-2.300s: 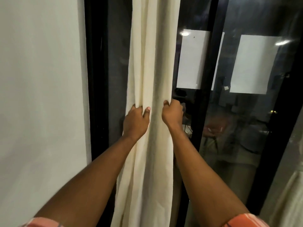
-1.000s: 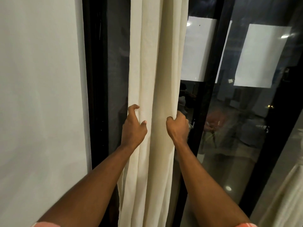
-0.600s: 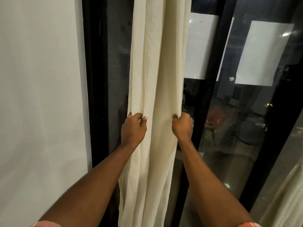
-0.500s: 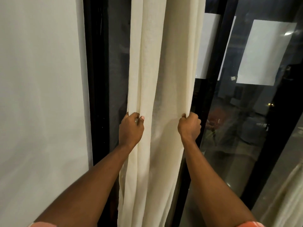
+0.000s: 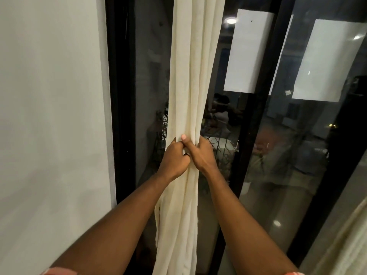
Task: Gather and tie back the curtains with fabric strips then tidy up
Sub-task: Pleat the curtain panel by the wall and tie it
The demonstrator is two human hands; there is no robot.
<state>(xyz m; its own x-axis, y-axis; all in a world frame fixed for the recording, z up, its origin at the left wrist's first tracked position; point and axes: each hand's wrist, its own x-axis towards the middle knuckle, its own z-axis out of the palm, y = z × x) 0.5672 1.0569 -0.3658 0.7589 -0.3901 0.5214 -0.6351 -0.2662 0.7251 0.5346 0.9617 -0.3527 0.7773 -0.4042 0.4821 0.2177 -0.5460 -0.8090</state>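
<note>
**Curtain (image 5: pixel 190 76).** One cream panel, bunched into a narrow column of vertical folds. It hangs in front of a dark glass door (image 5: pixel 297 165). The bundle is tightest where the hands meet, and the folds hang looser below that.

**Left hand (image 5: pixel 173 159).** On the curtain's left edge. The fingers curl round behind the bundle, so the grip is closed on the folds.

**Right hand (image 5: pixel 202 153).** On the curtain's right edge, touching the left hand. The fingers wrap the right side of the bundle, so this grip is also clamped on the cloth. One thumb lies upward across the front folds. It is apparently this hand's, though the overlap makes that hard to read.

**Forearms.** Bare, rising from the bottom edge on either side of the curtain. A strip of pink-orange sleeve (image 5: pixel 59 271) shows at the lower left.

**Door frame (image 5: pixel 121 96).** A black upright just left of the curtain.

**Wall (image 5: pixel 53 116).** Plain and pale, left of the curtain beyond the frame.

**White sheets (image 5: pixel 248 52).** Two rectangles on the glass, right of the curtain and above hand level.

**Second curtain (image 5: pixel 349 245).** A pale cloth edge, well apart to the curtain's lower right.
</note>
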